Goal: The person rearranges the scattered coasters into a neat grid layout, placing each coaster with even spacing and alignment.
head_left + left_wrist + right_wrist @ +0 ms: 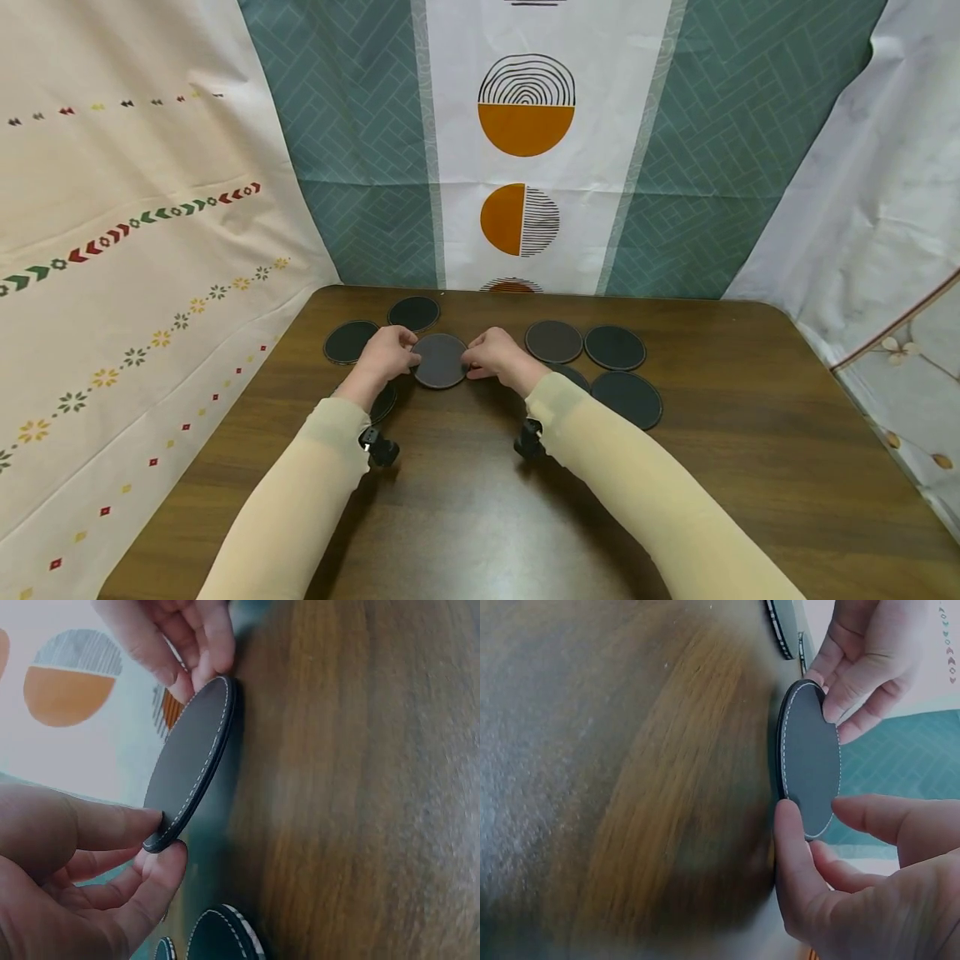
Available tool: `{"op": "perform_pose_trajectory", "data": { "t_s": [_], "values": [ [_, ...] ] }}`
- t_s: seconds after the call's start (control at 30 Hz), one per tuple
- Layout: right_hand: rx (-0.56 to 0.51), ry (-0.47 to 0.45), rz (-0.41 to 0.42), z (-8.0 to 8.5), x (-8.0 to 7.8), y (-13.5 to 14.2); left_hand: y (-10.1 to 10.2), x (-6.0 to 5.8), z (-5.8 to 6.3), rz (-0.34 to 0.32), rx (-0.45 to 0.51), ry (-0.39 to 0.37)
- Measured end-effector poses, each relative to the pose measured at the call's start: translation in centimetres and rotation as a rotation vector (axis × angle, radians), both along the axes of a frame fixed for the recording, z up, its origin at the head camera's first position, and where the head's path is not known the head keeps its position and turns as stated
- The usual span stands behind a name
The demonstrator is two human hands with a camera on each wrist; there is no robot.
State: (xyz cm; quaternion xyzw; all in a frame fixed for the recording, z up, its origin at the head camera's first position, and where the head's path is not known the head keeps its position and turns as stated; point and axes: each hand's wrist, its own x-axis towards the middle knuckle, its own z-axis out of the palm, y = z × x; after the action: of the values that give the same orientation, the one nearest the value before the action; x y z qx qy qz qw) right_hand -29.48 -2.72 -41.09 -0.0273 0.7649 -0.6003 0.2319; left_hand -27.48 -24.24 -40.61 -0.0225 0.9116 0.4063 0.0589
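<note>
My left hand (388,355) and right hand (498,355) pinched opposite edges of the round dark disc (440,362); its stitched face pointed upward.

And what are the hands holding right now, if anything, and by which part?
One round stitched coaster, pinched at opposite edges of its rim by the left hand and right hand.

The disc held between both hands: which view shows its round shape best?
The head view: the disc appears nearly as a full circle, between left hand and right hand. Both wrist views show it larger but foreshortened to an oval, with pale stitching along its edge.
</note>
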Motion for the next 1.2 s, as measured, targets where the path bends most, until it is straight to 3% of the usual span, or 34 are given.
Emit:
{"op": "perform_pose_trajectory", "data": {
  "t_s": [0.23, 0.53, 0.7, 1.2],
  "values": [
    [-0.021, -0.008, 0.041, 0.3, -0.2, 2.1, 1.2, 0.4, 0.2, -0.008, 0.024, 0.057],
    [-0.004, 0.086, 0.065, 1.3, -0.7, 5.2, 3.1, 0.8, 0.1, -0.026, 0.107, 0.066],
    [0.049, 0.122, 0.073, 1.6, -0.9, 6.3, 3.9, 0.9, 0.0, -0.039, 0.17, 0.06],
    [0.224, 0.235, 0.144, 1.0, -0.5, 8.0, 5.5, 1.4, -1.4, -0.07, 0.148, 0.067]
  ]
}}
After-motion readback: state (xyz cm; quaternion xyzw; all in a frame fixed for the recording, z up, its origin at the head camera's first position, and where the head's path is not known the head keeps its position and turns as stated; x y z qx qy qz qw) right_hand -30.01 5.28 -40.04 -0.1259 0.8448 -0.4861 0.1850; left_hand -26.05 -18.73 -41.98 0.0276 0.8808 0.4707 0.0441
